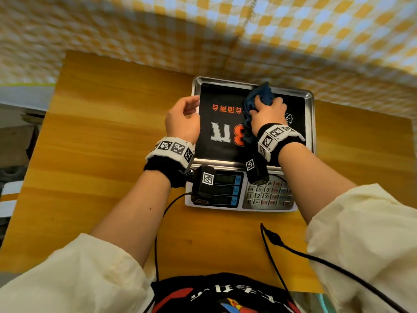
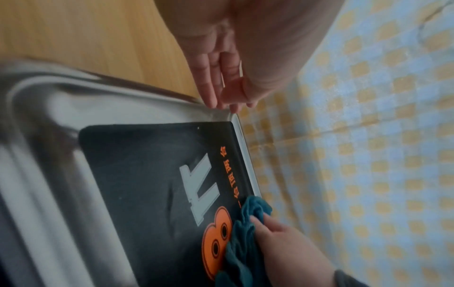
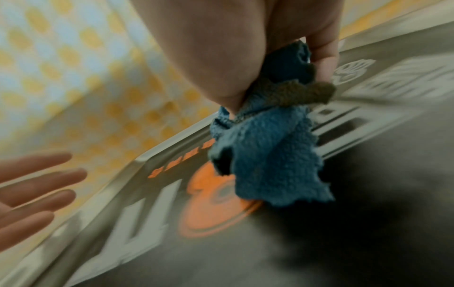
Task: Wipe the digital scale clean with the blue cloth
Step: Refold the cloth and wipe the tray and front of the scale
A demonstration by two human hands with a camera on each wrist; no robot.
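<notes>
The digital scale (image 1: 309, 98) stands on a wooden table, with a steel pan (image 2: 49, 120) and a black printed sticker (image 1: 216, 123) on top. My right hand (image 1: 268, 114) grips the bunched blue cloth (image 1: 259, 98) over the sticker's far middle; the cloth (image 3: 267, 159) hangs from my fingers, its lower edge close over the orange print. My left hand (image 1: 182, 118) is by the pan's left rim, fingers straight and relaxed; the fingertips (image 2: 211, 97) reach the pan's far left corner. In the left wrist view the cloth (image 2: 248, 223) lies beside the orange figure.
The scale's display (image 1: 225, 190) and keypad (image 1: 268, 193) face me at the near side. A checked yellow and blue cloth (image 1: 203, 30) covers the wall behind the table. Black cables (image 1: 277, 242) trail across the wooden table (image 1: 101, 132) toward my body.
</notes>
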